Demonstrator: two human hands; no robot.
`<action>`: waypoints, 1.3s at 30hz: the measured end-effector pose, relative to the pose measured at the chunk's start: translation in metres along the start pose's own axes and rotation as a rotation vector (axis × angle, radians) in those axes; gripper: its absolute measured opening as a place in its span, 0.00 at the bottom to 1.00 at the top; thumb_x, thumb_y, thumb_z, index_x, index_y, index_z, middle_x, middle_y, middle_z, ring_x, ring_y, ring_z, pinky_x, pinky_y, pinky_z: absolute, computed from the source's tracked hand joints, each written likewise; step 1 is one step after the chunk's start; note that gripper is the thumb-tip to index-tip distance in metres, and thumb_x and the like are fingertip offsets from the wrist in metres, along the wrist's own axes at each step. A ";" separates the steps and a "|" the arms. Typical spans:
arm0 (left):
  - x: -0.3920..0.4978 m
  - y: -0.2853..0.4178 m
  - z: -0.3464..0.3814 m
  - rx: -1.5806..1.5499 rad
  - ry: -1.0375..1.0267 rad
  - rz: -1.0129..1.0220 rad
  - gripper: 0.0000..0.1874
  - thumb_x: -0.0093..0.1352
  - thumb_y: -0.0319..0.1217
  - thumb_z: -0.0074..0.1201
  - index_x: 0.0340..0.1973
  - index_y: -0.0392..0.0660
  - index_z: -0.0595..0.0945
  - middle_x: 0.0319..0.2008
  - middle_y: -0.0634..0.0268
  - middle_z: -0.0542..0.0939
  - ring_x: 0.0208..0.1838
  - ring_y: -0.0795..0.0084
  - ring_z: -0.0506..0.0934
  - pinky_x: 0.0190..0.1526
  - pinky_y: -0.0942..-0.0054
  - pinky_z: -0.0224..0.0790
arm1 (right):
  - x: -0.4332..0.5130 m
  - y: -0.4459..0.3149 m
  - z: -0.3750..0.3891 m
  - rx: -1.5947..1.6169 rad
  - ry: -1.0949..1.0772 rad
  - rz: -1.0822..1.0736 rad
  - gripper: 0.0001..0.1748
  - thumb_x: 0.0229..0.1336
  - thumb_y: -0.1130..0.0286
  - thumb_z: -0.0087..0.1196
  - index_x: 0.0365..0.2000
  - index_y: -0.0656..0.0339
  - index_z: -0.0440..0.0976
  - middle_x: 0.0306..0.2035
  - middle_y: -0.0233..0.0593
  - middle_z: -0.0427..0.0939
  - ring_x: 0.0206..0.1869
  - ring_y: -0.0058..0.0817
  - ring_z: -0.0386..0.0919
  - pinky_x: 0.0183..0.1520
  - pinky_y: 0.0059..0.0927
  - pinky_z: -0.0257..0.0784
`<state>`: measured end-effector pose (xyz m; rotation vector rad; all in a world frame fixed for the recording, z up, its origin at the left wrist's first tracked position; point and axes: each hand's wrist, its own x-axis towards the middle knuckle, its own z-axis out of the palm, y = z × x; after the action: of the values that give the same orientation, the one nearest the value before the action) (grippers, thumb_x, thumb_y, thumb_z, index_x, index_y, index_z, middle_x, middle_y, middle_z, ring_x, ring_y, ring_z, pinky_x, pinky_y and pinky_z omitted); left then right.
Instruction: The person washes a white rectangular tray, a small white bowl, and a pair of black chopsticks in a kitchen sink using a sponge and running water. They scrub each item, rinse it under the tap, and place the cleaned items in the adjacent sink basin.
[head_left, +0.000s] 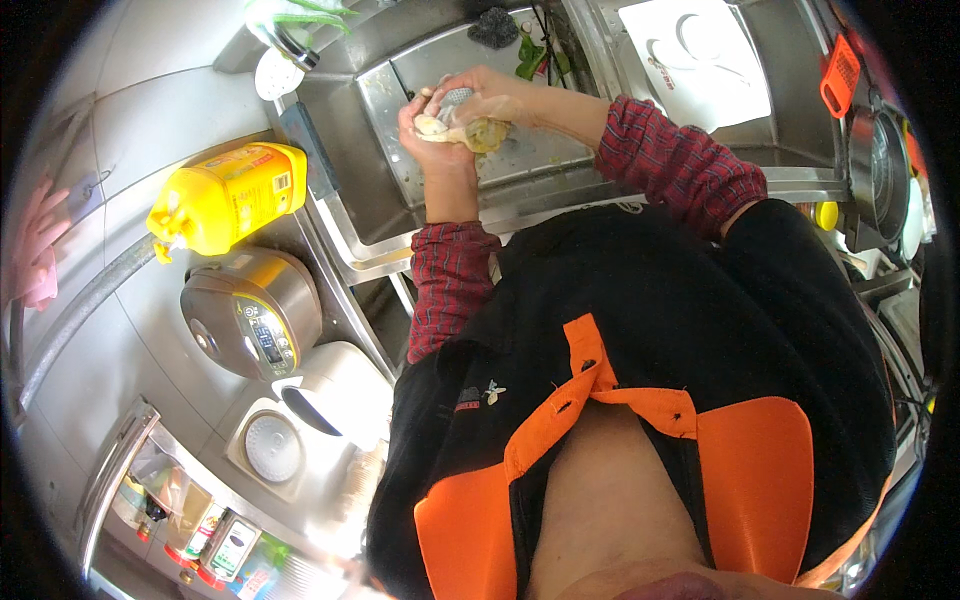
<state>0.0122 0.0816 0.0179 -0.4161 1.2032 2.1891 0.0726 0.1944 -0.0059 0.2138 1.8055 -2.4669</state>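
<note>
My left hand (435, 142) is cupped, palm up, over the left basin of a stainless steel sink (409, 176). A pale, wet piece of food (430, 126) lies in its palm. Against it is a soft yellowish-green lump (487, 135), whose kind I cannot make out. My right hand (487, 90) comes in from the right, its fingers bent over the same pale food. Something translucent, water or thin film, blurs the space below the right hand. Behind the fingers shows a grey perforated piece (457, 96), perhaps the drain strainer.
A black scouring pad (493, 28) and green leaves (531, 58) lie at the basin's far side. A white panel (701, 67) rests over the right basin. Left stand a yellow detergent jug (232, 196), a rice cooker (251, 315) and a faucet (294, 49). An orange grater (840, 76) hangs right.
</note>
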 end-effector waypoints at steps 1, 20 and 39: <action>0.000 0.001 0.000 -0.002 0.014 -0.062 0.20 0.58 0.38 0.46 0.42 0.40 0.75 0.42 0.53 0.77 0.48 0.54 0.75 0.51 0.55 0.69 | 0.002 -0.002 -0.004 -0.098 -0.017 -0.025 0.19 0.41 0.74 0.60 0.40 0.65 0.77 0.42 0.38 0.76 0.45 0.28 0.74 0.48 0.27 0.69; 0.011 -0.021 -0.025 0.006 -0.068 -0.194 0.24 0.75 0.47 0.34 0.54 0.39 0.69 0.53 0.54 0.74 0.56 0.54 0.73 0.55 0.50 0.69 | 0.019 0.016 0.011 -1.447 0.338 -0.445 0.10 0.42 0.67 0.59 0.31 0.49 0.80 0.31 0.40 0.79 0.38 0.40 0.80 0.36 0.40 0.76; 0.032 -0.010 -0.034 0.038 -0.133 -0.121 0.24 0.76 0.47 0.33 0.52 0.40 0.71 0.47 0.53 0.76 0.50 0.59 0.75 0.53 0.58 0.70 | 0.016 0.008 0.011 -0.824 0.162 -0.203 0.19 0.42 0.65 0.60 0.40 0.49 0.79 0.37 0.45 0.80 0.42 0.47 0.77 0.46 0.44 0.71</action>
<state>-0.0070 0.0681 -0.0239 -0.3135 1.1164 2.0538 0.0571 0.1814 -0.0125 0.1737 2.8343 -1.6156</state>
